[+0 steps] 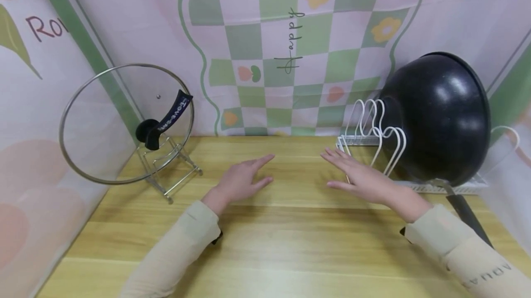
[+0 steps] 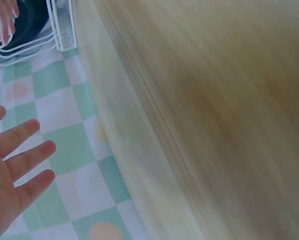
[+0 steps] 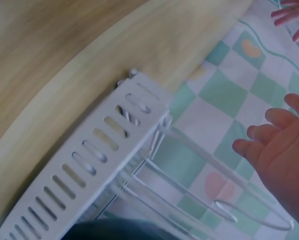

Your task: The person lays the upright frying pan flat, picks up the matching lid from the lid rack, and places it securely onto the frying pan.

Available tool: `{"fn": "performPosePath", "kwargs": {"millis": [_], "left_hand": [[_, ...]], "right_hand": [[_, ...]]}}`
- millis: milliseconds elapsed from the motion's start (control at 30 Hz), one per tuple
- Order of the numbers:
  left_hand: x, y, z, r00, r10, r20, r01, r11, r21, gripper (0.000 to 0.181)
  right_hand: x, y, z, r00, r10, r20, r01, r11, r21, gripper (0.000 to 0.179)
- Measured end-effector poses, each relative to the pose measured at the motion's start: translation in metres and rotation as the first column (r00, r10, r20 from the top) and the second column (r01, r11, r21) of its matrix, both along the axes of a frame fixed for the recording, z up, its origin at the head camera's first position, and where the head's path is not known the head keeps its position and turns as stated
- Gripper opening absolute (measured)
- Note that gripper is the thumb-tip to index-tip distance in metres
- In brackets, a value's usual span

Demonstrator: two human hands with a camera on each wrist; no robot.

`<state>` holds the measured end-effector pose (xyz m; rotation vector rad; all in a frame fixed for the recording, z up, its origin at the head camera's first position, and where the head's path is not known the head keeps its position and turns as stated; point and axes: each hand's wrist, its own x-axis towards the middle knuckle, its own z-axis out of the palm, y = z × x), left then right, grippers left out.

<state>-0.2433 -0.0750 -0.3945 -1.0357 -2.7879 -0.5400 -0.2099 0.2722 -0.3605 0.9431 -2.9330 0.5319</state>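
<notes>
We are seeing both hands hovering over the table (image 1: 290,242), well apart from each other, between the rack (image 3: 100,170) and the stand (image 1: 182,180). The left hand (image 1: 238,180) is gripping nothing; its fingers are stretching toward the back edge, with the thumb standing apart. The stand is the nearest thing to it, sitting close to the back left corner. The right hand (image 1: 365,180) is likewise gripping nothing, its fingers extending toward the back edge and its thumb pointing left. From the head we are finding it overlapping the wire loops of the rack, but from the right wrist we are noticing a gap between fingers and wires.

The rack, white with a slotted base, is standing toward the back right corner. It is bearing the pan (image 1: 435,118), black and deep, which is standing on its side with its rounded outside facing left; the pan handle (image 1: 469,217) is slanting down toward the front and right edges. Near the left edge, the lid (image 1: 124,127), glass with a metal rim, is leaning steeply on the wire stand, its black knob (image 1: 147,134) facing us and a lettered lid handle (image 1: 176,109) rising from it.

Behind the back edge, a checked cloth (image 1: 286,39) is hanging, showing flowers and hearts. Pale sleeves (image 1: 174,252) are covering both forearms, the right one bearing letters.
</notes>
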Motion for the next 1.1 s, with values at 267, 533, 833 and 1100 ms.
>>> {"fn": "performPosePath", "kwargs": {"millis": [267, 533, 833, 1100], "left_hand": [[0.000, 0.006, 0.000, 0.999, 0.000, 0.035, -0.001, 0.999, 0.035, 0.064], [0.000, 0.012, 0.001, 0.996, -0.001, 0.084, -0.008, 0.995, 0.103, 0.064], [-0.001, 0.022, -0.001, 0.992, -0.018, 0.121, 0.001, 0.991, 0.136, 0.063], [-0.001, 0.038, 0.001, 0.989, -0.047, 0.139, 0.024, 0.986, 0.165, 0.062]], "right_hand": [[0.006, 0.007, 0.004, 0.998, -0.038, 0.052, 0.041, 0.998, -0.046, 0.073], [0.012, 0.015, 0.007, 0.999, -0.048, -0.019, 0.046, 0.994, -0.098, 0.066], [0.016, 0.024, 0.010, 0.992, -0.084, -0.090, 0.071, 0.987, -0.142, 0.060], [0.018, 0.031, 0.009, 0.964, -0.096, -0.249, 0.042, 0.976, -0.213, 0.053]]}}
